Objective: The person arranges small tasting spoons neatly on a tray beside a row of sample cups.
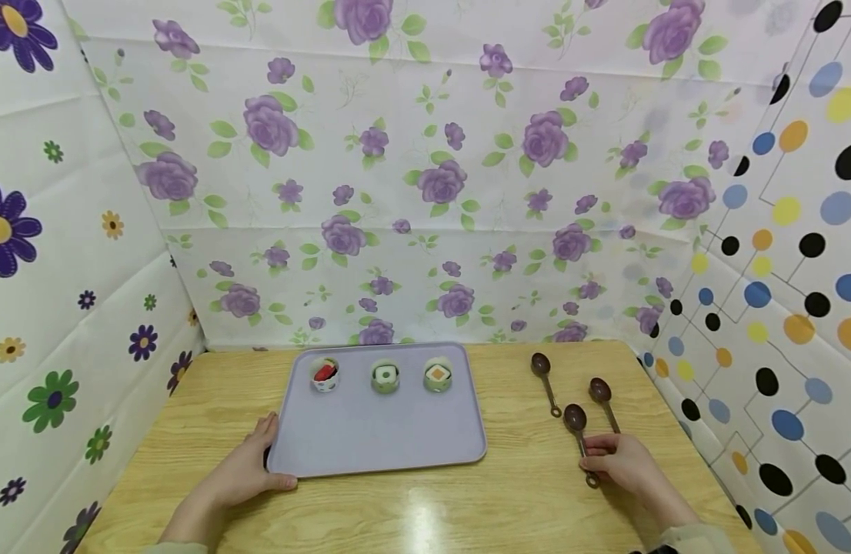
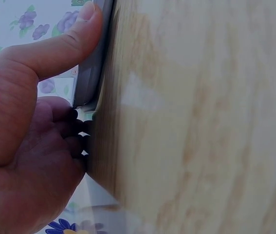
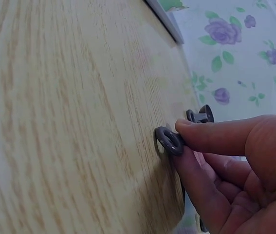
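Observation:
A lilac rectangular tray (image 1: 377, 442) lies on the wooden table. At its near left corner is my left hand (image 1: 241, 468), holding the corner with the thumb on the front edge and the fingers along the left side. In the left wrist view, the thumb (image 2: 74, 41) lies along the tray's rim (image 2: 96, 58). To the right, my right hand (image 1: 622, 464) pinches the handle of a brown spoon (image 1: 575, 419) between thumb and finger. The right wrist view shows the ring (image 3: 169, 141) at its handle's end. Two similar spoons lie nearby, a far spoon (image 1: 542, 365) and a right-hand spoon (image 1: 601, 391).
Three small cups stand along the tray's back: a left cup (image 1: 325, 385) with red and yellow contents, a middle cup (image 1: 385, 387) with a white piece, and a right cup (image 1: 438, 382) with a white-and-orange piece. Patterned cloth (image 1: 439, 261) hangs behind the table (image 1: 508, 500) and at both sides.

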Tool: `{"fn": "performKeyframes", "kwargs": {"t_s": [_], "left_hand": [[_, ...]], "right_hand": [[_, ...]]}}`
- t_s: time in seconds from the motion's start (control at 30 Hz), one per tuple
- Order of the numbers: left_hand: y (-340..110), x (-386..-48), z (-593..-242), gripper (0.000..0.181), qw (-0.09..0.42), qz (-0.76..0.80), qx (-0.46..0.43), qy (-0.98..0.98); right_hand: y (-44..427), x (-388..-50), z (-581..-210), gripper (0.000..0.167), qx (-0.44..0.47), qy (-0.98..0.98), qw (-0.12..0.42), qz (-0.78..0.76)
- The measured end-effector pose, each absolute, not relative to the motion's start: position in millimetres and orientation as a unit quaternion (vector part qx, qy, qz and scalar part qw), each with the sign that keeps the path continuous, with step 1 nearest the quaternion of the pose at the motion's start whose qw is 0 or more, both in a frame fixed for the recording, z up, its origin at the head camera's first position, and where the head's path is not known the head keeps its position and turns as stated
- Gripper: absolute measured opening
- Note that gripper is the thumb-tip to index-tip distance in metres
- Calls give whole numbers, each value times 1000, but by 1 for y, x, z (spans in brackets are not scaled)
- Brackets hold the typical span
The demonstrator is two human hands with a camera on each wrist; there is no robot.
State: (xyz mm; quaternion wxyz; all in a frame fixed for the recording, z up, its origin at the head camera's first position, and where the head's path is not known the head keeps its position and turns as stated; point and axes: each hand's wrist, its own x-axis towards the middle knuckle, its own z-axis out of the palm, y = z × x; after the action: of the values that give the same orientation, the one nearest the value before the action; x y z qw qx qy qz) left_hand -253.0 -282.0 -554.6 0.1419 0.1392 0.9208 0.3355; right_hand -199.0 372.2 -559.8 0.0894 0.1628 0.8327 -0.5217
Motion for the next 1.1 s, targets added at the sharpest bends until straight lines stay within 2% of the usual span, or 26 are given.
{"fn": "performKeyframes", "kwargs": {"t_s": [0.6,1.1], "left_hand": [[-282,-252,-552,136,139,339,140,920],[-282,-254,-554,138,142,334,137,922]], "right_hand": [[372,-198,-562,50,161,825,79,-535],[358,-201,-563,52,125,813,64,-564]]}}
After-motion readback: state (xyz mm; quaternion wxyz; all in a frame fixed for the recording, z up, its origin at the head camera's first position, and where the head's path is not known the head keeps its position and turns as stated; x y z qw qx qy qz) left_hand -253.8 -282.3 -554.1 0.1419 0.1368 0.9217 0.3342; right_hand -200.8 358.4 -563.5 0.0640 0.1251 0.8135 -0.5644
